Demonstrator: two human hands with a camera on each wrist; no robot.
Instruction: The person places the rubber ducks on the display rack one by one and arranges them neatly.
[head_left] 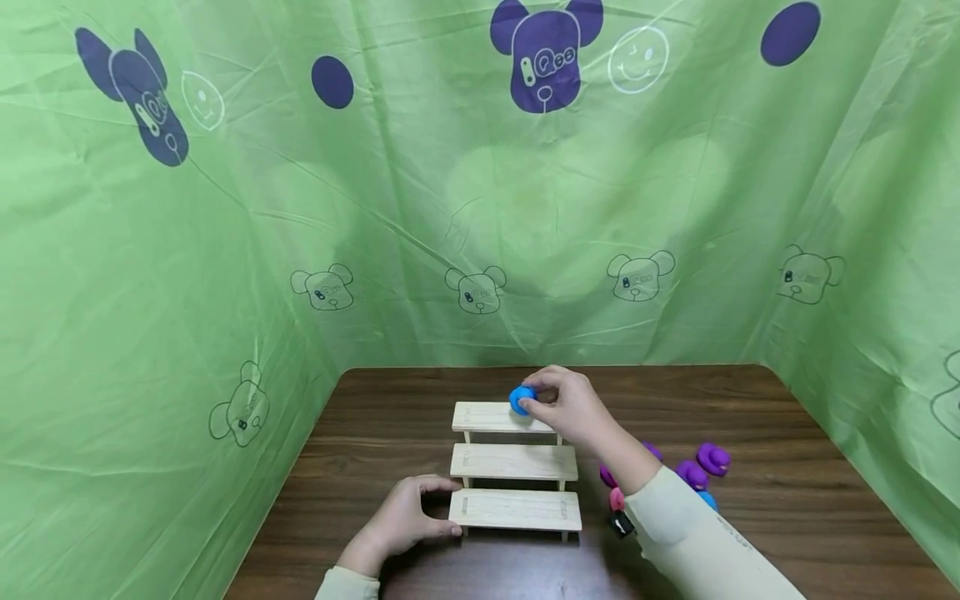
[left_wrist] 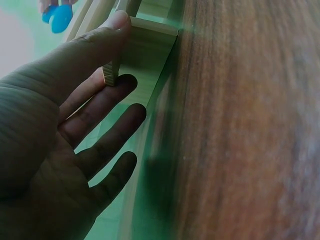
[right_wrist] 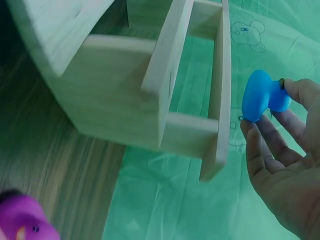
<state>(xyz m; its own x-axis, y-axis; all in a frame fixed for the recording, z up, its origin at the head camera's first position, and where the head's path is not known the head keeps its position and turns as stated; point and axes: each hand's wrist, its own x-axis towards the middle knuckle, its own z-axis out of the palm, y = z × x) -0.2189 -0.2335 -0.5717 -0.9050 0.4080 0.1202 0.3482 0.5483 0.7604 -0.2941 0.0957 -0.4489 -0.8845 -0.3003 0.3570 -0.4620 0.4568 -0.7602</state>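
A three-step wooden stand (head_left: 514, 462) of pale boards stands on the table. At the top step, my right hand (head_left: 572, 406) pinches a small blue rubber duck (right_wrist: 257, 96) between thumb and fingertips. In the right wrist view the duck is beside the top board; whether it touches the board I cannot tell. My left hand (head_left: 405, 515) grips the left end of the lowest step, thumb at the front corner and index finger at the back one. Its other fingers (left_wrist: 117, 130) are spread beside the stand's side panel in the left wrist view.
Right of the stand lie several small ducks, among them a purple duck (head_left: 713, 459), a pink one (head_left: 617, 499) and a blue one (head_left: 708, 500), partly behind my right sleeve (head_left: 690, 525). A black item (head_left: 621, 523) sits near them. Green printed curtains (head_left: 525, 208) enclose the brown table (head_left: 337, 467).
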